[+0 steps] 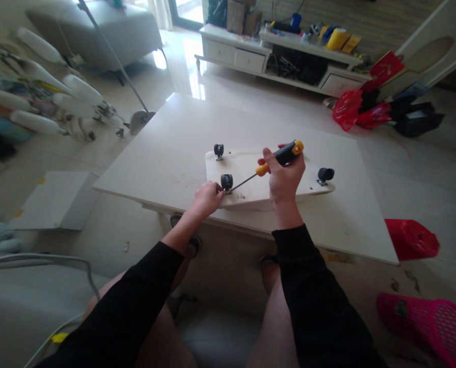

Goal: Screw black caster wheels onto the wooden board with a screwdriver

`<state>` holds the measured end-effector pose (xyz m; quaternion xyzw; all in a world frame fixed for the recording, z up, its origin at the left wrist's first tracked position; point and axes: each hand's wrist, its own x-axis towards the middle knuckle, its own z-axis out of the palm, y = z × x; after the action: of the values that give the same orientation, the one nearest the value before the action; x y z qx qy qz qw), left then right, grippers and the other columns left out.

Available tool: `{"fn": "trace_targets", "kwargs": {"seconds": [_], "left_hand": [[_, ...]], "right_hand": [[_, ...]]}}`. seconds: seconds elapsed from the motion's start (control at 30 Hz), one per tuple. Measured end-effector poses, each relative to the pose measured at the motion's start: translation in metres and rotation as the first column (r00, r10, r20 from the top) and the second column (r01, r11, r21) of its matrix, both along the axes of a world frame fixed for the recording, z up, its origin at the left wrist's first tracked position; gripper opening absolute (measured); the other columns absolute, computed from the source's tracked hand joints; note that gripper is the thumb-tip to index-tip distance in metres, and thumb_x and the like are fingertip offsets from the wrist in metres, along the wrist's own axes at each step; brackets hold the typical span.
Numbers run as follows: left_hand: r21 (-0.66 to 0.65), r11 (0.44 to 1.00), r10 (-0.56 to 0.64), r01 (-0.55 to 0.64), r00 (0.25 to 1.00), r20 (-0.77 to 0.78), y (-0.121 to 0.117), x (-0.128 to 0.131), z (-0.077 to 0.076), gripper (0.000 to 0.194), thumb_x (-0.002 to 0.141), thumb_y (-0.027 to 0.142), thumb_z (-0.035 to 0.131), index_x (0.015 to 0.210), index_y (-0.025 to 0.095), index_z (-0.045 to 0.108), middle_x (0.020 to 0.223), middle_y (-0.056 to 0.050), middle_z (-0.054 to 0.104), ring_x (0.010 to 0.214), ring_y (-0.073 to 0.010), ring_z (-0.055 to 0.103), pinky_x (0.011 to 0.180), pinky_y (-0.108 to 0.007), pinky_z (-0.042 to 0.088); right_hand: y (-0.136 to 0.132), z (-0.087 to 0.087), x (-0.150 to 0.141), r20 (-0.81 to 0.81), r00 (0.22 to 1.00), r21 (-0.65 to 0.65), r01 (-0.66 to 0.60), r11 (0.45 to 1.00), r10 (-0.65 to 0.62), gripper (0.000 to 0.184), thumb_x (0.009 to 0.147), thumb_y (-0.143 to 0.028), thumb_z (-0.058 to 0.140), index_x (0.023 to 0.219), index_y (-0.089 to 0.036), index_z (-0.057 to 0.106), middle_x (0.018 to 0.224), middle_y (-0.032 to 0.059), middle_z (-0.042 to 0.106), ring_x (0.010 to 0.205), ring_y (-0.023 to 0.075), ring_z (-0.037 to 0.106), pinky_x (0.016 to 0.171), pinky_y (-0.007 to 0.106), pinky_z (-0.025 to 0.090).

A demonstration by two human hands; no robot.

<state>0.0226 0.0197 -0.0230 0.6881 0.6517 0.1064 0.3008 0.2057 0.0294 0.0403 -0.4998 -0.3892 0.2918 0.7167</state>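
A pale, flat, round-cornered board (256, 188) lay on the white, smooth-topped table (155, 158), with 3 black casters in view, wheels up. The right hand (286, 180) was closed round the thick black-and-yellow handle of a long-shafted screwdriver (287, 153). The tool slanted down to the silvery metal base of the nearest black twin-wheeled caster (227, 181), near the board's left end. The left hand (208, 197) had its fingertips bunched narrowly at that base; whether they pinched a screw or only steadied the metal, I could not tell. The shaft leaned low, so good work seemed to call for a steeper line, the tip seated squarely, firm downward pressure with slow turns, and the left fingers kept clear of any slip.
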Motion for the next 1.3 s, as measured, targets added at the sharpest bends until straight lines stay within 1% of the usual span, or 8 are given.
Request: {"fn": "trace_targets", "kwargs": {"seconds": [0.3,0.43,0.53,0.63,0.77,0.93,1.17,1.3], "left_hand": [[0.065,0.998,0.018,-0.011,0.995,-0.102,-0.006,0.006,0.004,0.027,0.1,0.036,0.059,0.098,0.015,0.077,0.116,-0.018,0.071,0.108,-0.0306,0.067,0.093,-0.039,0.049],[0.01,0.999,0.032,-0.032,0.999,0.028,-0.003,0.001,0.006,0.018,0.09,0.031,0.07,0.098,0.017,0.078,0.109,-0.014,0.073,0.1,-0.0277,0.069,0.086,-0.036,0.05],[-0.002,0.999,0.037,-0.037,0.994,0.101,-0.002,-0.004,0.007,0.013,0.088,0.023,0.069,0.094,0.019,0.079,0.103,-0.011,0.076,0.097,-0.0256,0.069,0.084,-0.034,0.05],[0.012,0.999,0.032,-0.034,0.993,0.112,-0.002,-0.005,0.008,0.013,0.087,0.021,0.068,0.09,0.02,0.081,0.102,-0.011,0.077,0.096,-0.0257,0.069,0.085,-0.035,0.05],[0.007,0.999,0.032,-0.032,0.996,0.078,-0.002,-0.002,0.007,0.014,0.088,0.021,0.066,0.09,0.02,0.08,0.103,-0.012,0.077,0.096,-0.0255,0.069,0.084,-0.034,0.05],[0.022,0.999,0.026,-0.026,1.0,0.008,-0.003,0.001,0.003,0.017,0.092,0.023,0.064,0.097,0.016,0.079,0.113,-0.015,0.074,0.1,-0.0256,0.068,0.087,-0.035,0.05],[0.012,1.0,0.017,-0.017,1.0,-0.002,-0.003,0.002,0.002,0.02,0.094,0.023,0.06,0.097,0.016,0.079,0.111,-0.015,0.072,0.102,-0.0273,0.068,0.089,-0.037,0.05],[0.021,0.999,0.025,-0.025,1.0,-0.007,-0.003,0.002,0.004,0.021,0.094,0.024,0.062,0.101,0.016,0.079,0.117,-0.016,0.072,0.103,-0.0274,0.069,0.09,-0.037,0.05]], "right_hand": [[0.001,-0.002,0.0,0.017,1.0,-0.007,0.003,1.0,-0.003,0.051,0.068,-0.044,0.089,0.098,-0.026,0.052,0.077,-0.0104,0.061,0.06,0.0119,0.074,0.056,0.026,0.063],[0.001,-0.003,0.001,0.045,0.999,-0.013,-0.003,1.0,0.004,0.051,0.069,-0.046,0.088,0.099,-0.027,0.052,0.078,-0.0101,0.06,0.061,0.0118,0.074,0.056,0.027,0.063],[0.001,-0.003,0.001,0.037,0.999,-0.014,0.0,1.0,0.0,0.049,0.069,-0.043,0.088,0.099,-0.027,0.052,0.079,-0.0099,0.06,0.061,0.0122,0.074,0.055,0.027,0.063],[0.0,-0.001,0.0,0.008,1.0,-0.01,0.007,1.0,-0.007,0.048,0.068,-0.04,0.088,0.097,-0.026,0.053,0.079,-0.0094,0.06,0.059,0.0124,0.073,0.054,0.027,0.063],[0.0,-0.001,-0.001,0.006,1.0,-0.015,0.006,1.0,-0.006,0.048,0.067,-0.039,0.087,0.098,-0.026,0.053,0.08,-0.0094,0.06,0.059,0.0122,0.073,0.054,0.027,0.063],[0.002,-0.004,0.0,0.052,0.999,-0.028,-0.001,1.0,0.002,0.048,0.07,-0.043,0.086,0.099,-0.026,0.051,0.081,-0.0088,0.058,0.06,0.0121,0.073,0.055,0.028,0.063],[0.002,-0.004,-0.001,0.028,1.0,-0.024,-0.002,1.0,0.003,0.048,0.068,-0.04,0.087,0.098,-0.026,0.052,0.079,-0.0091,0.059,0.059,0.013,0.073,0.053,0.027,0.062],[0.001,-0.002,-0.002,0.029,1.0,-0.029,0.0,1.0,0.001,0.047,0.069,-0.04,0.087,0.098,-0.026,0.052,0.078,-0.0097,0.06,0.059,0.0125,0.073,0.053,0.027,0.062]]}}
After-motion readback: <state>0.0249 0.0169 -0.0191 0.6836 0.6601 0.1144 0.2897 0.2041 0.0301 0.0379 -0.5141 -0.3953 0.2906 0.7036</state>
